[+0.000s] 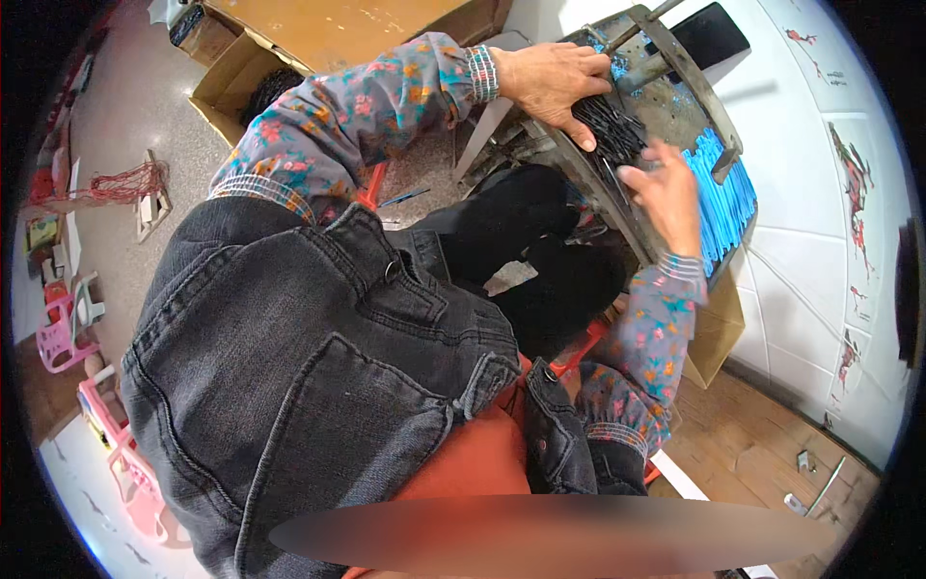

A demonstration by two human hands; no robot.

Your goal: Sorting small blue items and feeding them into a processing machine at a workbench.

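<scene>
A bundle of thin black rods [612, 130] lies on a worn metal bench machine [666, 121]. My left hand [559, 82] is closed around the upper left part of the bundle, thumb on the near side and fingers bent over the far side. At the lower right end of the rods is my right hand [667, 193], its fingers smeared by motion, so its hold cannot be made out. Just right of it, a pile of thin blue rods [719, 203] lies side by side on the bench. Small blue scraps [622, 68] are scattered beyond my left hand.
An open cardboard box [227, 101] with dark contents stands at the upper left beside a brown table [357, 29]. The white wall [810, 193] rises close behind the bench. Another carton [716, 333] sits below the blue rods. Pink plastic chairs [125, 454] are at far left.
</scene>
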